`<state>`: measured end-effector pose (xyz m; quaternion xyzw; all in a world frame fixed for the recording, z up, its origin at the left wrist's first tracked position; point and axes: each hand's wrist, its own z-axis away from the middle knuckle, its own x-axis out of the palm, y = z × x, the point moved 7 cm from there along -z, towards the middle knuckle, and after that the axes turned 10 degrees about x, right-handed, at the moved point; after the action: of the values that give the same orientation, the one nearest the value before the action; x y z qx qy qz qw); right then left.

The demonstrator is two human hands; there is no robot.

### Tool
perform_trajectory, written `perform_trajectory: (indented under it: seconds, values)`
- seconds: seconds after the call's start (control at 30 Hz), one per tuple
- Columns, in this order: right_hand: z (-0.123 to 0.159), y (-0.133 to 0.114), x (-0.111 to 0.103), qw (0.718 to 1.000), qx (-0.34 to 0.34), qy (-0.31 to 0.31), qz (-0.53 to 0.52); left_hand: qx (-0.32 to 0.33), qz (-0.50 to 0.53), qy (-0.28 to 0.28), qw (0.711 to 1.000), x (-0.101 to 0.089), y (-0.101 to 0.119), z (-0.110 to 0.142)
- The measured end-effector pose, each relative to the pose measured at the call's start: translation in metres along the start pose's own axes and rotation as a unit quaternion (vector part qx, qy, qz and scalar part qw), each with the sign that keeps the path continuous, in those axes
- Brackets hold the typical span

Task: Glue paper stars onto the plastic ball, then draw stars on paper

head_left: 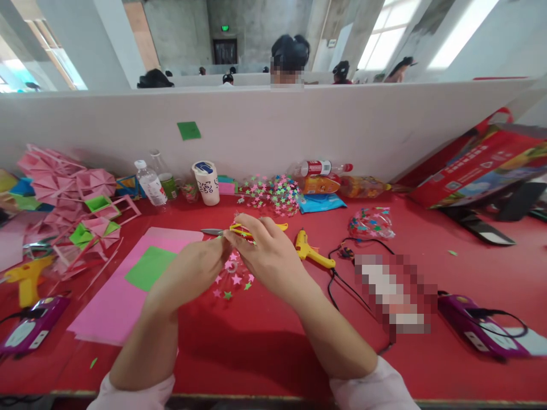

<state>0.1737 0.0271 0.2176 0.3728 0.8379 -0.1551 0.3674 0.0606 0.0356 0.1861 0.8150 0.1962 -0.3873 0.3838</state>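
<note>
My left hand (207, 259) and my right hand (267, 250) meet over the middle of the table. Both have their fingers pinched together at the tips, and whatever lies between them is too small or hidden to make out. Just below the fingertips is a clear piece dotted with pink and green stars (233, 277); whether it hangs from my fingers or lies on the table I cannot tell. Right behind my hands lie scissors with yellow handles (280, 227), partly covered by the right fingers. A yellow glue gun (314, 250) rests to the right of my right hand.
Pink paper sheets (106, 290) with a green square (151, 267) lie left. Pink paper shapes (72, 188) pile up behind. Star-covered clear balls (284, 196), a white cup (207, 185) and bottles (151, 185) line the white partition (248, 125). Black cables (352, 287) run at right.
</note>
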Motion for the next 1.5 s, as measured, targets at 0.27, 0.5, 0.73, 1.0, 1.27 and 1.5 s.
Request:
perform_trajectory:
  seconds: [0.27,0.5,0.73,1.0,1.27,1.5]
  values:
    - [0.003,-0.002,0.005,0.998,-0.023,-0.034,-0.051,0.009,-0.055,-0.028,0.998,-0.004,0.015,-0.002]
    - [0.003,0.025,-0.004,0.934,0.158,0.054,-0.316,0.01,0.026,0.094,0.995,-0.015,0.023,-0.006]
    - [0.007,0.043,0.018,0.758,0.345,0.018,-0.553,0.008,0.008,0.198,0.98,-0.017,0.017,-0.009]
    - [0.008,0.047,0.023,0.821,0.334,0.066,-0.457,0.02,0.022,0.252,0.967,-0.005,0.018,-0.013]
    - [0.006,0.014,0.003,0.978,0.112,0.15,-0.092,0.039,-0.066,0.262,0.962,0.001,0.023,-0.015]
    - [0.007,0.001,0.007,0.99,0.085,0.11,-0.01,-0.075,0.208,0.283,0.933,0.004,-0.002,-0.014]
